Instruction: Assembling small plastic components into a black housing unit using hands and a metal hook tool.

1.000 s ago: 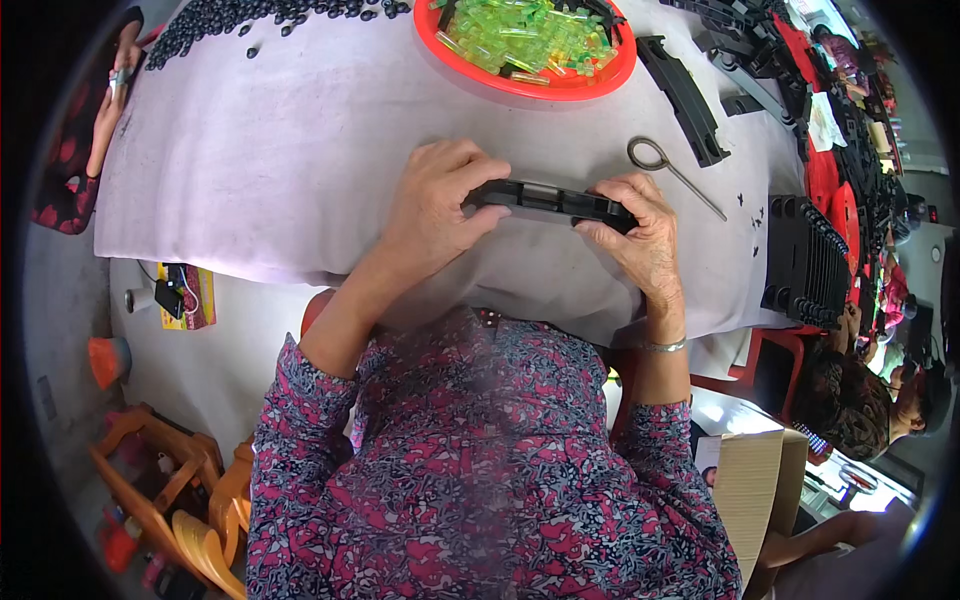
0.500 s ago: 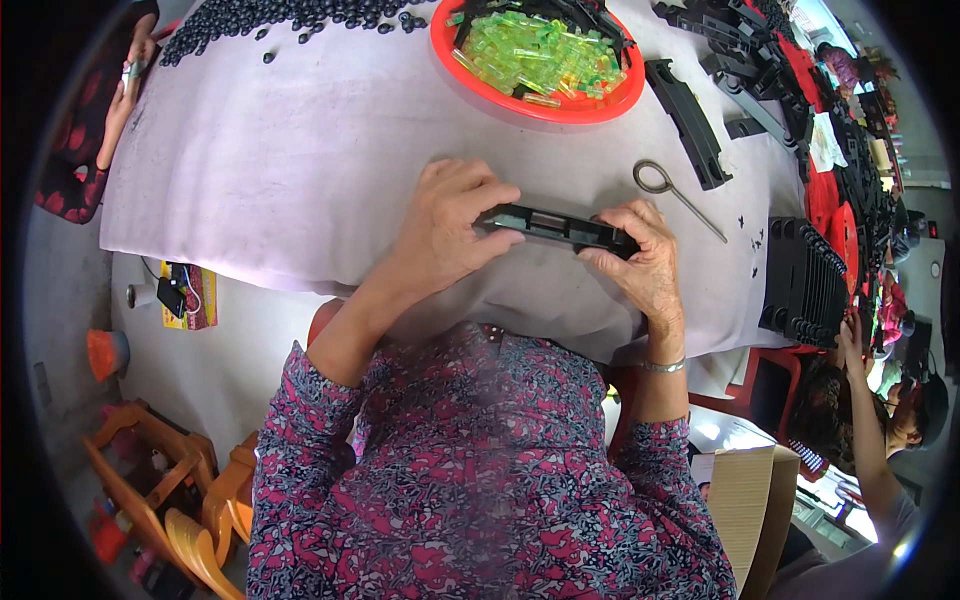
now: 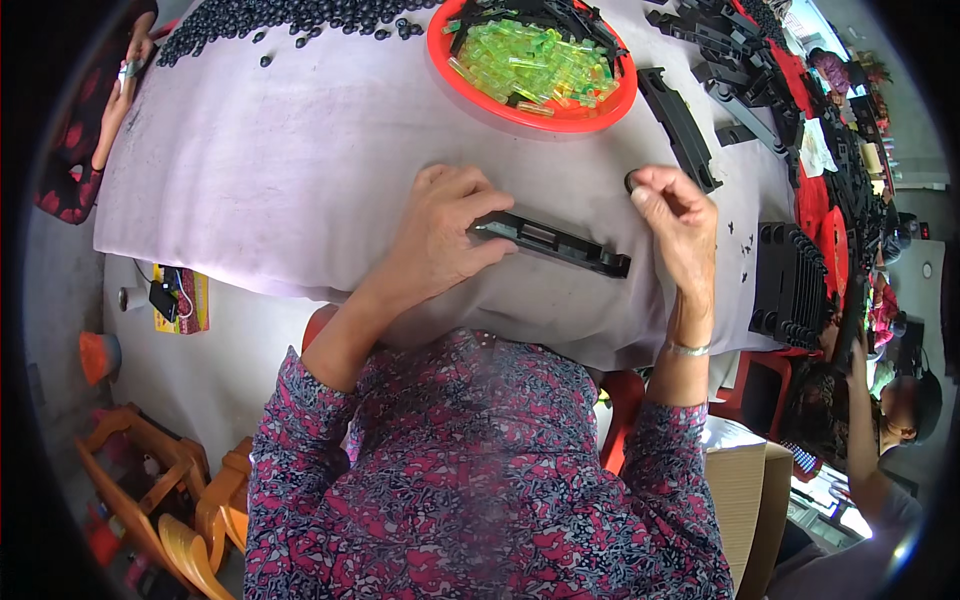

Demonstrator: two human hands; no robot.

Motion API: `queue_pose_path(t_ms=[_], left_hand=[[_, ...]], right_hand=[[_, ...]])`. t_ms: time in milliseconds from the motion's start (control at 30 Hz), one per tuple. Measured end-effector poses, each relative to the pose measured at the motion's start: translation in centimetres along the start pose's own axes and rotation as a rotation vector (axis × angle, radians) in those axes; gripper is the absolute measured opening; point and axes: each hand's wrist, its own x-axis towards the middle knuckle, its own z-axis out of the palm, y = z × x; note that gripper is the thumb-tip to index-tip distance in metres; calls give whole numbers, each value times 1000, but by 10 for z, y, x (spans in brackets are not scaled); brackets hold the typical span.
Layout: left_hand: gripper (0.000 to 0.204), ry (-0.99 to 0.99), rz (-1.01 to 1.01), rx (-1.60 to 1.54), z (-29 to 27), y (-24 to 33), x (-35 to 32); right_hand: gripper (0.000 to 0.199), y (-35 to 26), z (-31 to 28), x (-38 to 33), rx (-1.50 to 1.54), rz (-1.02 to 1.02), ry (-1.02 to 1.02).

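Over pale cloth [image 3: 260, 180], my left hand [image 3: 438, 225] alone grips a black plastic bar [image 3: 572, 251]. My freed right hand [image 3: 680, 222] pinches a dark ring [image 3: 630, 181].

The left hand [image 3: 445, 225] covers one end of the long black part [image 3: 560, 245], so how that end is shaped cannot be told. At the fingertips of the right hand [image 3: 685, 225] shows a dark rounded thing [image 3: 630, 183], perhaps a tool's loop; the rest is hidden. The top edge cuts off the heap of black beads [image 3: 260, 18] and the red basin [image 3: 470, 95]. A co-worker's hands [image 3: 118, 100] hold a pale object [image 3: 126, 73] too small to identify. Black specks [image 3: 747, 248] are likewise too small to make out.
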Motion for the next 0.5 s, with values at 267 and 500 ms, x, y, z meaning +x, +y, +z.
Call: queue_pose_path(t_ms=[267,500], left_hand=[[39,3,-3,3,1,0,-1],[39,6,2,8,3,-2,-1]], right_hand=[[10,4,9,46,-20,5,87],[11,15,26,68,-79,-57,4]])
